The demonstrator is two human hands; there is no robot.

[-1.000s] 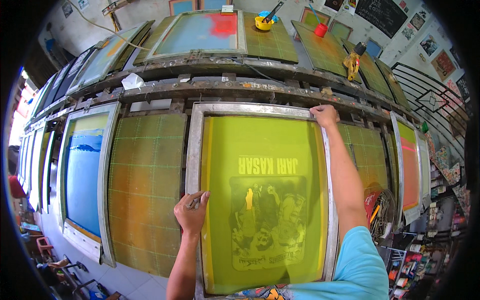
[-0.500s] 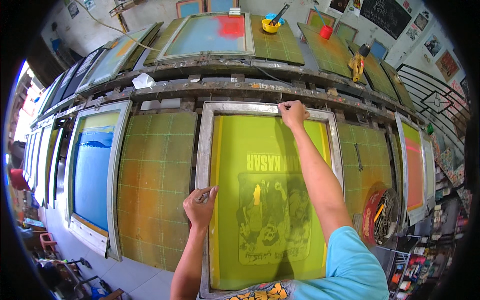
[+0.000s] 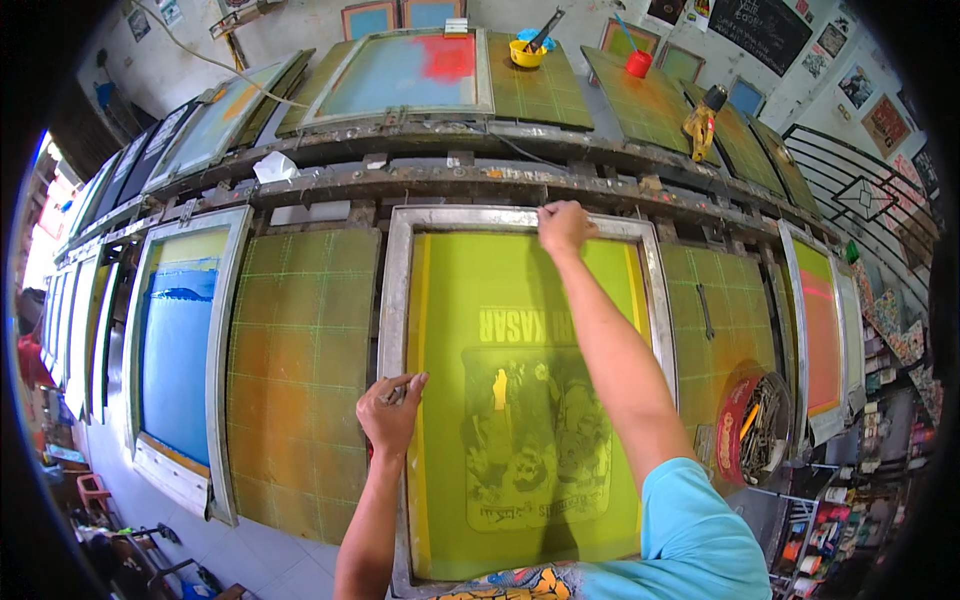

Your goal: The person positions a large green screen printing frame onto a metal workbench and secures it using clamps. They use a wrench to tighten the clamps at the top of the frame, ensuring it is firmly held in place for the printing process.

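A screen printing frame point(image 3: 393, 330) with pale metal rails and yellow-green mesh point(image 3: 520, 270) lies in front of me. Dark artwork and lettering show upside down on the mesh. At the frame's far rail my right hand point(image 3: 566, 228) is closed, its fingertips pinched together; what they grip, if anything, is hidden. My left hand point(image 3: 388, 412) rests by the left rail with its fingers curled. A small greyish thing shows between them, too small to name.
Green-orange printing boards flank the frame, the left one point(image 3: 300, 380) bare. A wrench point(image 3: 705, 310) and a red tub of metal tools point(image 3: 735, 425) lie on the right board. Beyond the dark metal rail point(image 3: 420, 183) stand a yellow heat gun point(image 3: 700, 132) and a yellow bowl point(image 3: 525, 56).
The view has shifted slightly, moving the scene a little left in the picture. Both hands stay at about the same places on the frame; the right fingers have turned slightly.
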